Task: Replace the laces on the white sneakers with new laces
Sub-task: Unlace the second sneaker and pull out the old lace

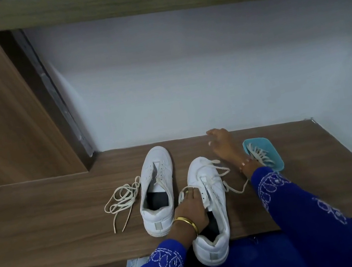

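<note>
On wooden desk, left hand (191, 203) gripping edge-overhanging sneaker (209, 209), right hand (222, 146) spread open over bare wood.

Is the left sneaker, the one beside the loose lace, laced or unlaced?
Unlaced. The left sneaker shows bare eyelets and an open tongue, and a loose lace lies in a tangle on the table beside it.

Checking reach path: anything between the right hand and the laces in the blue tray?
Nothing visible. The right hand hovers open over the table, just left of the blue tray; the laces lie exposed in it, partly hidden by the wrist.
</note>
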`<state>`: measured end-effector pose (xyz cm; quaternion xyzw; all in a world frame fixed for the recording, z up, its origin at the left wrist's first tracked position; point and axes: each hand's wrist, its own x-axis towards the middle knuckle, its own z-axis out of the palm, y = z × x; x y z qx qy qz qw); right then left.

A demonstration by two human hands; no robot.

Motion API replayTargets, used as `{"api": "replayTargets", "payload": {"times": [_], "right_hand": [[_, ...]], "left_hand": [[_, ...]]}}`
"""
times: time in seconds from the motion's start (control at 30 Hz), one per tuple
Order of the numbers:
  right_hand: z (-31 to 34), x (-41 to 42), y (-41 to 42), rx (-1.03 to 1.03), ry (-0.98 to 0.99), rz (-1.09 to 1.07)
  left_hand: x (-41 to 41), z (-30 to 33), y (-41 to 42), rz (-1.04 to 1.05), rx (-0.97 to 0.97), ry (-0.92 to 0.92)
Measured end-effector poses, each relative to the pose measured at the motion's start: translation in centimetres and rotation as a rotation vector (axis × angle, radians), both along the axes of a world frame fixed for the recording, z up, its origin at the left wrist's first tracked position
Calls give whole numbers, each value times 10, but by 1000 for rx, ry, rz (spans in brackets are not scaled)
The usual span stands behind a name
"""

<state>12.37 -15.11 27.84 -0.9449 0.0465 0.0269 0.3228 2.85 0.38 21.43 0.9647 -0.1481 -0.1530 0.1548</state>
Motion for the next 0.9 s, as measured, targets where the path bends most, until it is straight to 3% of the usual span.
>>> {"api": "replayTargets", "payload": {"times": [0.1,0.3,0.53,0.67,0.8,0.9], "right_hand": [[-20,-17,0,-222,53,-72],[-30,-38,13,-201,130,-110],[-39,-32,43,-78,-28,-70],[-41,-33,49,-199,-122,-94],[-40,-30,56,-373,-72,-101],[-33,-26,61,-353,-55,-91]], "left_hand": [[0,2,0,-2,-8,1],[0,-1,0,-8,-13,-1],[1,0,1,0,-31,18],[2,-5,1,4,-44,27],[3,-7,2,14,-61,32],[3,-9,3,21,-73,35]]}}
